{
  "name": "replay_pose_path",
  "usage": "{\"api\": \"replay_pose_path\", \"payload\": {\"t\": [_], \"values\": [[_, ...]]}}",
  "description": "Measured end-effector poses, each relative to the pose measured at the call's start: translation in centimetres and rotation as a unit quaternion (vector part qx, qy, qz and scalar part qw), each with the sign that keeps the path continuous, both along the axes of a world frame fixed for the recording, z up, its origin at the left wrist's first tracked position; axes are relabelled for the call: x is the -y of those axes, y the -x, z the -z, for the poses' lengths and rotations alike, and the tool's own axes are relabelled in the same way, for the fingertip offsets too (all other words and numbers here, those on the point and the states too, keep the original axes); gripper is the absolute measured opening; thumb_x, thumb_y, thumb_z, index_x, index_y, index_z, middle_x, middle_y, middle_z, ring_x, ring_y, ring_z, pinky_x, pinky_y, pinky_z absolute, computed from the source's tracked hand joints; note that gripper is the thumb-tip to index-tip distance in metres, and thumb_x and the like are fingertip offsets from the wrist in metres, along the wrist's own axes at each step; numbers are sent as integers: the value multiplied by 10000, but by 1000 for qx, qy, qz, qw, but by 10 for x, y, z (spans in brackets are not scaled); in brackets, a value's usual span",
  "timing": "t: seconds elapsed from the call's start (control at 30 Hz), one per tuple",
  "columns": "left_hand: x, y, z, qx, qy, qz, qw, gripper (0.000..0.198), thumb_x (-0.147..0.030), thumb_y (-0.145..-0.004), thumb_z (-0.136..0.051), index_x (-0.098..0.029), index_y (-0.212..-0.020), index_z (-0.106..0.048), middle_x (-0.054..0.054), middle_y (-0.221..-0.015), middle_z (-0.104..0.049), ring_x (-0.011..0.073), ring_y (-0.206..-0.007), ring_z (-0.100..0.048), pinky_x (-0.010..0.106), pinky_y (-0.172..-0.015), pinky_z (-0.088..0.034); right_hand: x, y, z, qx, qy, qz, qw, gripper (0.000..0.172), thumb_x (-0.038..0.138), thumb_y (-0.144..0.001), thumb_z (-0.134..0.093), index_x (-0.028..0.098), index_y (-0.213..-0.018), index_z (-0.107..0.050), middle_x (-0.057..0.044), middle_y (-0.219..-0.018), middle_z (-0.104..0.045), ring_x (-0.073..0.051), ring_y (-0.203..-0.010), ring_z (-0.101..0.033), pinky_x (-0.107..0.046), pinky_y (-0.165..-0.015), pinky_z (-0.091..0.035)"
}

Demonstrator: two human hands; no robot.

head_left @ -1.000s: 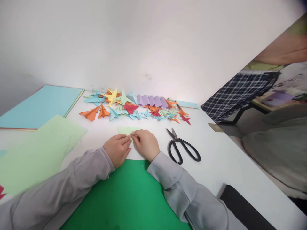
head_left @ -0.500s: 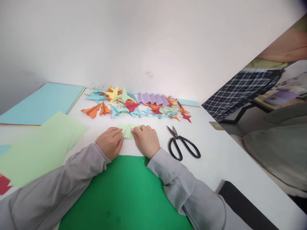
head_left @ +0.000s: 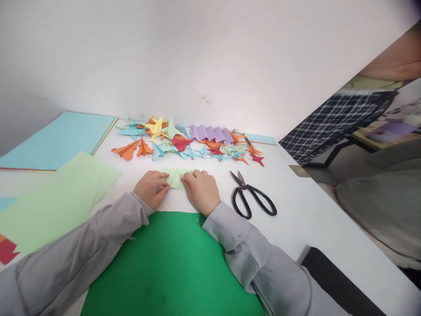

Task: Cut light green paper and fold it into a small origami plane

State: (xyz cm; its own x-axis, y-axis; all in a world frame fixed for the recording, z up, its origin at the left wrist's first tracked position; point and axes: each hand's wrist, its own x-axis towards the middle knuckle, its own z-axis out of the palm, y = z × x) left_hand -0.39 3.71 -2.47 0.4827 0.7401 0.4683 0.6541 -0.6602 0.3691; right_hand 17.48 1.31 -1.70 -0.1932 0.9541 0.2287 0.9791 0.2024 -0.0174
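The left hand (head_left: 150, 188) and right hand (head_left: 201, 190) lie flat on a white table (head_left: 305, 210), fingers together and pressing down on a small pale green folded paper (head_left: 176, 177) caught between them; neither hand grips it, both pin it from its two ends. The paper sits just beyond a large dark green sheet (head_left: 171, 263) near the person's body, with big light green sheets (head_left: 62, 197) to the left and a blue sheet (head_left: 59, 139) farther off. A row of coloured folded paper shapes (head_left: 187, 142) lines the wall behind; black scissors (head_left: 251, 201) lie just right of the right hand, blades pointing away. The folded paper's long axis runs left to right, and its central triangular flap points away towards the wall. Pressing well here probably means holding one end firm while fingertips run along the crease from the centre outward, keeping the edges aligned.
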Motion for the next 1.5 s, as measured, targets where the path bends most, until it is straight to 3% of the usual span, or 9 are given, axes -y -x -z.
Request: {"api": "replay_pose_path", "payload": {"t": [0.13,0.27,0.47,0.6,0.83,1.13,1.33,1.4,1.5], "values": [[-3,-10,-4,-16,105,-84,991,150,-210,-730,-580,-186,-639,-697,65,-1016,-708,228,-970,-625,399,-914,-478,0,1,-1,1,4,3,1000,231,330,-941,-392,246,-928,-607,-44,-884,-606,-201,-834,-487,-305,-636,-228],[0,-17,-6,-33,129,-135,982,138,-208,-727,-595,-183,-638,-697,75,-1092,-676,250,-1062,-583,413,-966,-441,0,1,-1,-1,12,3,1000,249,334,-945,-379,243,-936,-611,-43,-891,-607,-201,-842,-491,-308,-644,-234],[3,-19,-6,-41,120,-153,980,142,-203,-735,-594,-189,-631,-691,61,-1107,-663,266,-1076,-563,428,-958,-444,0,-1,1,-18,20,-25,999,331,251,-926,-422,351,-1217,-544,-37,-899,-589,-189,-817,-501,-309,-648,-237],[3,-19,-6,-41,122,-152,980,142,-197,-735,-591,-182,-635,-692,65,-1108,-663,263,-1068,-569,422,-959,-447,-1,-2,1,-23,44,-33,998,372,213,-912,-443,428,-1185,-574,-35,-860,-558,-176,-792,-493,-305,-640,-228],[2,-20,-7,-40,151,-184,970,164,-229,-747,-577,-198,-650,-706,40,-1177,-634,284,-1121,-531,448,-969,-435,-1,-2,1,-31,39,-31,998,382,203,-908,-445,430,-1185,-576,-36,-844,-554,-177,-784,-488,-306,-630,-218],[9,-25,-11,-93,129,-200,967,163,-225,-729,-563,-190,-589,-640,60,-1235,-595,315,-1148,-488,499,-901,-446,-2,-2,4,-23,34,-30,999,374,216,-917,-429,427,-1191,-572,-35,-855,-564,-174,-782,-495,-306,-628,-223],[10,-20,-5,-83,70,-189,976,150,-175,-748,-504,-168,-706,-649,101,-1172,-626,293,-1097,-528,474,-902,-451,-1,-2,1,-21,40,-29,999,367,225,-925,-424,426,-1196,-568,-35,-858,-560,-170,-791,-498,-307,-629,-228],[13,-18,-3,-66,11,-168,984,206,-180,-765,-478,-155,-800,-679,122,-1158,-625,283,-1081,-537,459,-908,-449,-1,-2,1,-22,40,-30,999,359,237,-929,-421,431,-1192,-569,-35,-852,-555,-169,-791,-497,-305,-628,-227],[18,-16,-3,-83,-89,-76,990,257,-170,-748,-473,-173,-837,-714,118,-1183,-608,292,-1094,-522,460,-896,-445,-1,-2,2,-26,41,-29,998,343,258,-935,-415,431,-1184,-575,-35,-852,-551,-169,-794,-494,-301,-631,-228]]}}
